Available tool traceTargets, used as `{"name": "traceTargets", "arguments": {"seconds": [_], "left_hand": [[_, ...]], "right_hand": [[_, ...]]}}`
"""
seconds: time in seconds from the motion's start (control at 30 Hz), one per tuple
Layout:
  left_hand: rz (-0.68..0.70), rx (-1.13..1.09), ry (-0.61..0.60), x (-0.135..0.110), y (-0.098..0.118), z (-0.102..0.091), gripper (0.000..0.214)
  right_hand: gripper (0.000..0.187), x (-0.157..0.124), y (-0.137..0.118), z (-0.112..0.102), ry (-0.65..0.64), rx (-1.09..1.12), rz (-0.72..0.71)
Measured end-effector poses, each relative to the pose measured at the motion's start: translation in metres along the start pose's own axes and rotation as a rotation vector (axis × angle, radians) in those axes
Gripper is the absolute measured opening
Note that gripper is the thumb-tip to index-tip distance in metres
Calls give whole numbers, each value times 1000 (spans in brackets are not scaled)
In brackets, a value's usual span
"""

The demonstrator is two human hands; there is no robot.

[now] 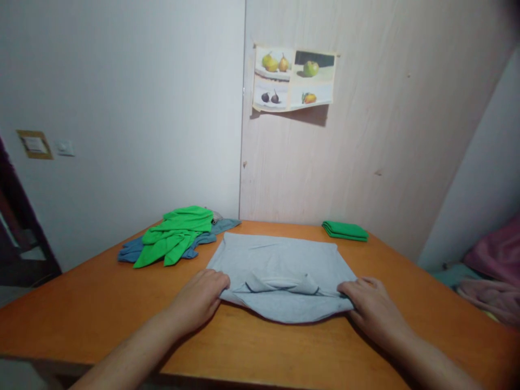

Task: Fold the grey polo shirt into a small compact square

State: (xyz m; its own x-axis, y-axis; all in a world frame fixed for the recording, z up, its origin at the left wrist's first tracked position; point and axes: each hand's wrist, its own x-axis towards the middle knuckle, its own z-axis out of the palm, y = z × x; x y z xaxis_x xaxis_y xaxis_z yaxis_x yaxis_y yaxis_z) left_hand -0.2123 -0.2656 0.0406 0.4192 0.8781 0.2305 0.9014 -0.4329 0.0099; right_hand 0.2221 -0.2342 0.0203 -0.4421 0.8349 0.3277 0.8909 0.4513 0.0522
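Observation:
A light grey garment (280, 265) lies spread flat on the orange wooden table (101, 303), with a fold of cloth bunched along its near part. My left hand (201, 300) pinches the garment's near left edge, fingers closed on the cloth. At the near right edge my right hand (371, 309) grips the cloth the same way. Both forearms reach in from the bottom of the view.
A loose pile of bright green cloth (176, 233) lies over blue cloth (132, 250) at the table's back left. A folded green cloth (345, 230) sits at the back right. Behind stands a wall with a fruit picture (293, 78). Pink bedding (493, 271) lies at the right.

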Motion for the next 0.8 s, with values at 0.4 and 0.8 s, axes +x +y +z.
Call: {"name": "traceTargets", "arguments": {"seconds": [0.4, 0.8], "left_hand": [[-13, -164, 1, -29, 0, -14, 12], [-123, -288, -70, -25, -9, -14, 43]], "right_hand": [[27, -33, 14, -18, -105, -99, 122], [18, -55, 36, -43, -195, 88, 228]]}}
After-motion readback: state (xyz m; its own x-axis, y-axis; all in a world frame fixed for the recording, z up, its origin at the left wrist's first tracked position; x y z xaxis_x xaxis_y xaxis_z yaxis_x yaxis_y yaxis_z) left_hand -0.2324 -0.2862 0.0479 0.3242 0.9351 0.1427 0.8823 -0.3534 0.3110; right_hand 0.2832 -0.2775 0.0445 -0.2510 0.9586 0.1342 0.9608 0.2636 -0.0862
